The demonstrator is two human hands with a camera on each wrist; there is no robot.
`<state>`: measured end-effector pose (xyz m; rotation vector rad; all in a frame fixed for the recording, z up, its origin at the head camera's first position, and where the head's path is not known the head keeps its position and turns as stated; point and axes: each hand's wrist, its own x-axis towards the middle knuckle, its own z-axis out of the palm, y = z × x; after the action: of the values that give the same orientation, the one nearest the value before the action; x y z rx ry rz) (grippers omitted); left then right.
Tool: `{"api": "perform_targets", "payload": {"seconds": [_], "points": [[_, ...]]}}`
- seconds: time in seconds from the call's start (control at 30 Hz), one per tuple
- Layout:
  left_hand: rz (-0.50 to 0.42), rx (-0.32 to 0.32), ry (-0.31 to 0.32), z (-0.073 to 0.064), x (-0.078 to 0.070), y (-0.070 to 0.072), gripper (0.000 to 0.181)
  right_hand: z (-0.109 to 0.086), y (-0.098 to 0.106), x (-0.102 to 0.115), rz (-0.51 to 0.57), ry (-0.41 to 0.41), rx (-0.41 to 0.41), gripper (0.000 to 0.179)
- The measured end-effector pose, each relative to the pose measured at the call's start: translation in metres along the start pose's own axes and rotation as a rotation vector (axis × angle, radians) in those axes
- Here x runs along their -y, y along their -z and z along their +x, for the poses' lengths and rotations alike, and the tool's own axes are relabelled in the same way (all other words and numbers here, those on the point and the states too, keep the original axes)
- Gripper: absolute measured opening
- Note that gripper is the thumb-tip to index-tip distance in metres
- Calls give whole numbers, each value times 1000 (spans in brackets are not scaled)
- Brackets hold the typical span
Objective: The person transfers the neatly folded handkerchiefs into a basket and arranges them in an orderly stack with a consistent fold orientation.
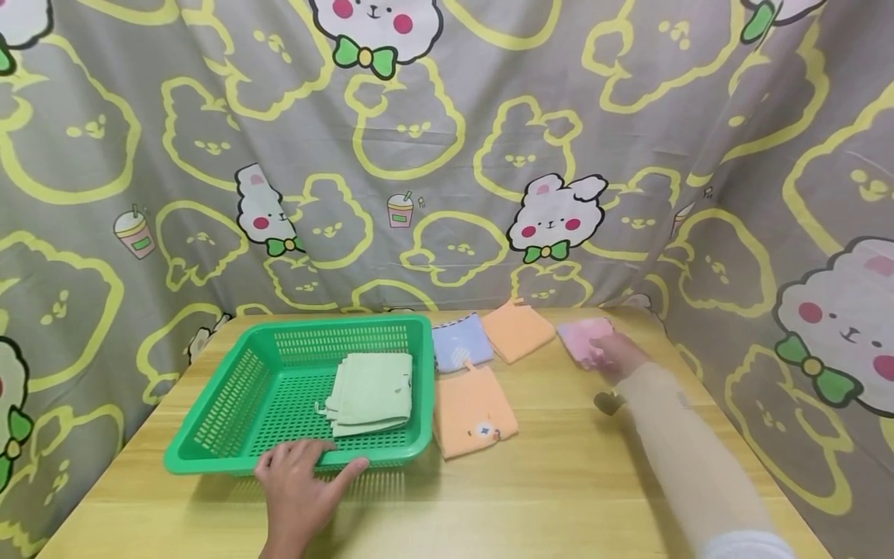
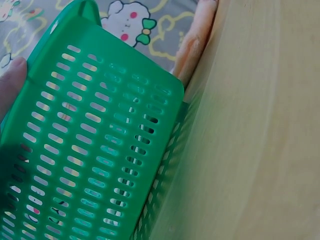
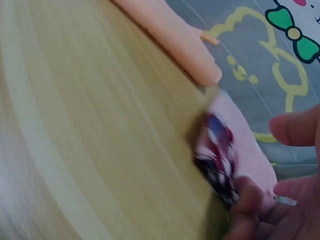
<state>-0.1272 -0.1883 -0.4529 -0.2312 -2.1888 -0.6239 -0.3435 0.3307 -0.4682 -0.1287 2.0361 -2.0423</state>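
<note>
A small, folded pink fabric cloth (image 1: 580, 338) is found on the right part of the wood-grained tabletop (image 1: 573, 466), near its back edge, touched by the fingers of the right hand (image 1: 620, 355); whether it is actually pinched cannot be told. It is judged to be light, soft, floppy and unbreakable, best held at the folded edge with all layers caught together, since a loose layer could slip open. The near rim of the rectangular green plastic basket (image 1: 209, 466) is gripped by the left hand (image 1: 300, 481); stiffness is suggested by its perforated walls. Part of the pink cloth is covered by the right hand, which is motion-blurred, and its dark patterned trim is smeared in the right wrist view. A dark shape (image 1: 608, 402) beside the right wrist cannot be identified.
</note>
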Motion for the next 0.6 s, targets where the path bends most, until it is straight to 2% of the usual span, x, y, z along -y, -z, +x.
{"api": "perform_targets", "payload": {"seconds": [0.03, 0.07, 0.1, 0.17, 0.27, 0.3, 0.37, 0.47, 0.53, 0.6], "points": [[0, 0, 0, 0, 0, 0, 56, 0, 1, 0, 144, -87, -26, 19], [0, 0, -1, 0, 0, 0, 55, -1, 2, 0, 175, -117, -19, 17], [-1, 0, -2, -1, 0, 0, 56, -4, 2, 0, 146, -135, -11, 16], [-1, 1, -3, -1, 0, -1, 55, -11, 2, 6, 74, -186, -48, 12], [-1, 5, -5, -1, 1, -2, 55, -21, -1, 16, -89, -224, -93, 19], [-1, 6, -4, -1, 1, -2, 55, -24, -3, 19, -159, -223, -112, 23], [-2, 7, -3, 0, 1, -3, 55, -25, -8, 22, -160, -223, -136, 25], [2, 13, 2, -1, 1, -3, 55, -23, -16, 20, -74, -208, -165, 23], [7, 21, 4, -1, 0, -3, 54, -21, -20, 16, 32, -186, -144, 23], [11, 29, 7, -2, 0, -2, 52, -19, -23, 12, 9, -142, -104, 31]]}}
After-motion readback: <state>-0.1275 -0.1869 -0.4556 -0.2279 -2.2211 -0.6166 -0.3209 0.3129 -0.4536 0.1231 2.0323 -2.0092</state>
